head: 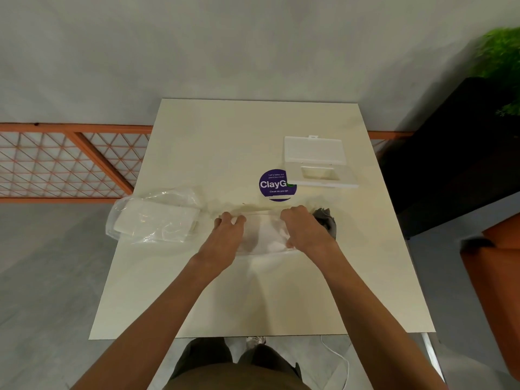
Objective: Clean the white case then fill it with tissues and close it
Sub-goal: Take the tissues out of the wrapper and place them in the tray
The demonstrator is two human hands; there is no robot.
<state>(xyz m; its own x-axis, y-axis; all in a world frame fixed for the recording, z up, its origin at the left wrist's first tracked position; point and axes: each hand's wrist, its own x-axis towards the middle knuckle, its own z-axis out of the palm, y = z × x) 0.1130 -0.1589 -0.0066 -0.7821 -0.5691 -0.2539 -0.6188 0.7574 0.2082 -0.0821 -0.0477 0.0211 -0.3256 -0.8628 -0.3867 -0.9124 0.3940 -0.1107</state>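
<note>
**A:** Where is the white case (318, 164)?

**B:** On the cream table (225, 291), at one o'clock from the hands and apart from them. Its lid is raised, and its near-left corner overlaps a round purple sticker (274, 184).

**A:** And the hands?

**B:** At table centre. The left hand (229, 223) and right hand (302, 225), fingers curled, each pinch one end of a clear plastic packet (264, 235) of white tissues.

**A:** Anything else?

**B:** A second clear bag (153, 220) of tissues lies at nine o'clock. A dark grey cloth (326, 218) sits at three o'clock, just beside the right hand.
</note>
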